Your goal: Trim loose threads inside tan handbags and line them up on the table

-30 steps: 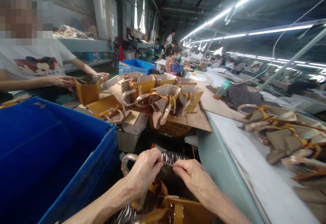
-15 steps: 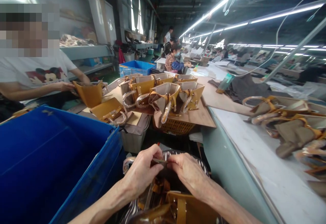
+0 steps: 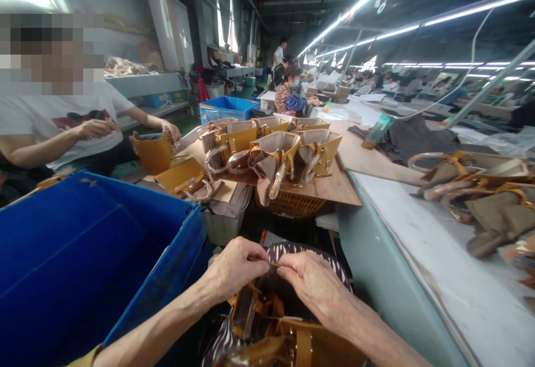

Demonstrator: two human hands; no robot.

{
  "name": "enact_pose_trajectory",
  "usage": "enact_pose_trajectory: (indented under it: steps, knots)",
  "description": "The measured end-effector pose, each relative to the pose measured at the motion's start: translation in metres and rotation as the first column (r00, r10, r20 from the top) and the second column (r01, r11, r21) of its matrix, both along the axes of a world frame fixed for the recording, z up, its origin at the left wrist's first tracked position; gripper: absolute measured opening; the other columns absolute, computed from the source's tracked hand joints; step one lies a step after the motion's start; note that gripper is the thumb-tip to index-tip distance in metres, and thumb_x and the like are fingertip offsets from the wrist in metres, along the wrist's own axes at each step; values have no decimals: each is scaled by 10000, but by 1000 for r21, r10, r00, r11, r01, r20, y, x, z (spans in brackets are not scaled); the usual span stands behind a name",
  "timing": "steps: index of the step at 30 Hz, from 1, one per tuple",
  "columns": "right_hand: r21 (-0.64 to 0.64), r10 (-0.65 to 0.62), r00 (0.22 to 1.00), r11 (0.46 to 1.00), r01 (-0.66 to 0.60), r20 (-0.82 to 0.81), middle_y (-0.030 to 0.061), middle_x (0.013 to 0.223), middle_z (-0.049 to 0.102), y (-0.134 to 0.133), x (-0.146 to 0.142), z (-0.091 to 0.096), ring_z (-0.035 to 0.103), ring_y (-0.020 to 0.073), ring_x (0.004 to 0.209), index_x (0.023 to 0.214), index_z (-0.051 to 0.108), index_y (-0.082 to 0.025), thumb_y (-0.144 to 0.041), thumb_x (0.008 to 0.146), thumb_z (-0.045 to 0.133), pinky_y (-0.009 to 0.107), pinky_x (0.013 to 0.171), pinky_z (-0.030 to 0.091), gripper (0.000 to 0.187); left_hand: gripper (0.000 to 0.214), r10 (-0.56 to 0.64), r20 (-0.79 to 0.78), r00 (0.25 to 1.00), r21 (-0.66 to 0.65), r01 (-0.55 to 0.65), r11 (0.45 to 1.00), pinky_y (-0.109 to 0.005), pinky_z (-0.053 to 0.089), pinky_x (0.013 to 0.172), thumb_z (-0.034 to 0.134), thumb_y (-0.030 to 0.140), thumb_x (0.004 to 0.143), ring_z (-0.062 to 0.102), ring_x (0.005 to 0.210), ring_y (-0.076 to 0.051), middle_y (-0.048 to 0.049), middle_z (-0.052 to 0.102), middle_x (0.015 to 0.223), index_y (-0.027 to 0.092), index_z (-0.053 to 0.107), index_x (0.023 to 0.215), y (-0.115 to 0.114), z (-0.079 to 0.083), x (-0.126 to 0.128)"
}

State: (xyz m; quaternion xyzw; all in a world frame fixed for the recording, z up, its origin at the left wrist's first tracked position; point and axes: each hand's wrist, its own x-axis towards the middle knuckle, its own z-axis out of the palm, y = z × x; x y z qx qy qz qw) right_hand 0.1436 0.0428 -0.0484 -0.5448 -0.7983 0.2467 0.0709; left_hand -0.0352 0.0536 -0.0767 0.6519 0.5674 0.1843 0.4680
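A mustard-yellow handbag [image 3: 330, 345] lies in my lap, with metal fittings and a handle in clear wrap at its front. Above it, the fingers of my left hand [image 3: 236, 267] pinch a thin brown fabric edge [image 3: 273, 264] that appears to belong to this bag. My right hand [image 3: 309, 278] pinches the same edge from the other side, its fingertips close to those of my left. Both hands are closed, and my fingers hide most of what they grip. Zebra-patterned cloth [image 3: 321, 253] shows beneath and behind the bag.
A large blue bin [image 3: 159, 250] stands at my left. Ahead, several similar handbags [image 3: 273, 144] stand on a board [image 3: 343, 189] over a yellow basket [image 3: 296, 204]. More bags [image 3: 480, 183] lie on the white table [image 3: 418, 233] at right. A co-worker [image 3: 83, 122] sits at left beside another bag.
My hands keep pinching the edge, with the fingertips slightly closer together. The view has shifted slightly. The co-worker's one hand has lifted away from their bag.
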Motion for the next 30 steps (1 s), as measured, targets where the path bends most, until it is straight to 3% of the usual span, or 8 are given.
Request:
enact_pose_trajectory:
  steps: [5,14,19,24,30]
  knots:
    - [8,0,1000,1000,0,19,-22,584,591,-1,0,-2,504,117,586,630,618,-213,-212,841,453,239,542,245,267,262,-4,26,1000,-54,5,999,-180,332,488,538,337,681,478,567,-111,21,580,611,143,691,769,2,-3,-1]
    - [48,21,999,999,-23,35,-27,517,536,-2,-1,-6,451,104,512,594,579,-205,-206,835,445,242,519,222,275,274,21,229,973,-206,27,978,-184,308,461,571,276,614,421,487,-83,21,542,561,104,664,807,11,-12,-1]
    - [34,30,999,999,-31,34,-29,546,518,-2,-4,-4,430,107,542,598,571,-199,-213,828,440,245,538,230,265,243,-61,151,987,-128,81,988,-188,313,475,549,294,669,429,504,-87,26,522,550,112,688,749,9,-8,-8]
    - [-112,3,996,994,-13,-94,-49,487,349,2,-8,3,367,97,529,493,466,-172,-263,783,468,233,497,196,304,231,-120,203,972,-52,133,990,-178,314,493,518,275,717,424,551,-92,28,511,576,120,686,745,-2,-4,-12]
    - [-166,7,984,985,-38,-179,-22,589,473,2,-17,6,436,119,617,586,562,-179,-213,742,440,212,537,249,201,260,-131,63,989,30,129,991,-175,307,493,512,330,745,405,561,-93,36,483,573,136,685,746,-10,-9,-15]
